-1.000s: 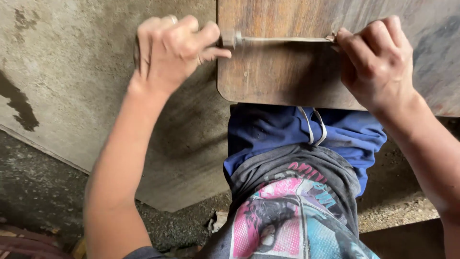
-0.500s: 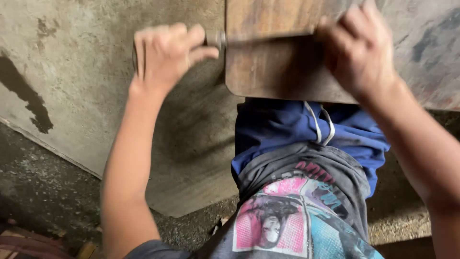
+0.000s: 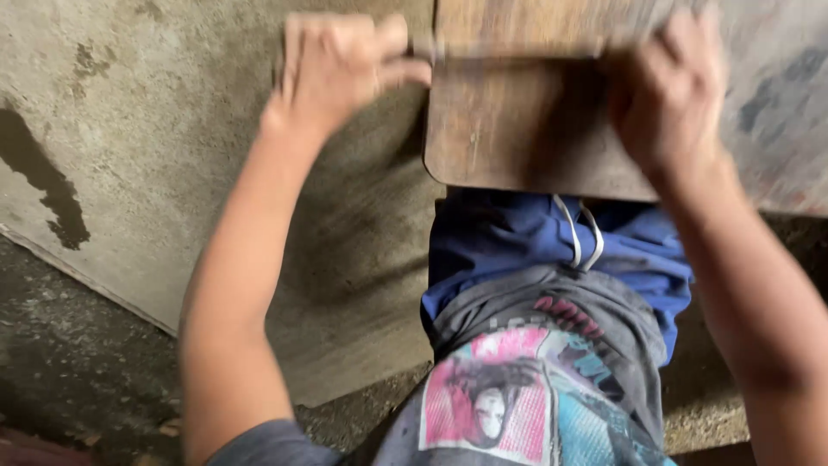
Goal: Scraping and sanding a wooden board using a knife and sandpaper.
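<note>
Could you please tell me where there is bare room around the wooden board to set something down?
The concrete slab left of the left hand lies bare. The wooden board is crowded: both hands, right hand included, grip a thin rod there.

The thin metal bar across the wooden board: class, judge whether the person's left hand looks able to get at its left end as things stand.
Probably yes. The left hand is closed right at the left end of the thin metal bar, just off the edge of the wooden board, with nothing between them. Blur hides the exact grip. The right hand is at the other end.
</note>
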